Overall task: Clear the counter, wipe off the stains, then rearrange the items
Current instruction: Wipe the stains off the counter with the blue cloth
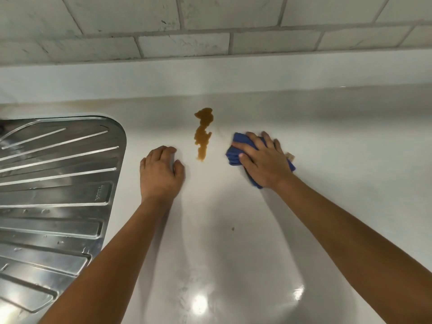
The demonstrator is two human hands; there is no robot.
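Note:
A long amber-brown stain (203, 134) runs front to back on the white counter (233, 253), near the back wall. My right hand (261, 157) presses flat on a folded blue cloth (233, 155) just right of the stain, fingers spread over it. The cloth's left edge sits a short way from the stain, apart from it. My left hand (161, 171) rests on the counter left of the stain, fingers bent down onto the surface, holding nothing.
A ribbed steel drainboard (53, 183) fills the left side. A white tiled wall (187, 26) stands behind the counter's raised back ledge. A small dark speck (232, 228) lies on the counter between my forearms.

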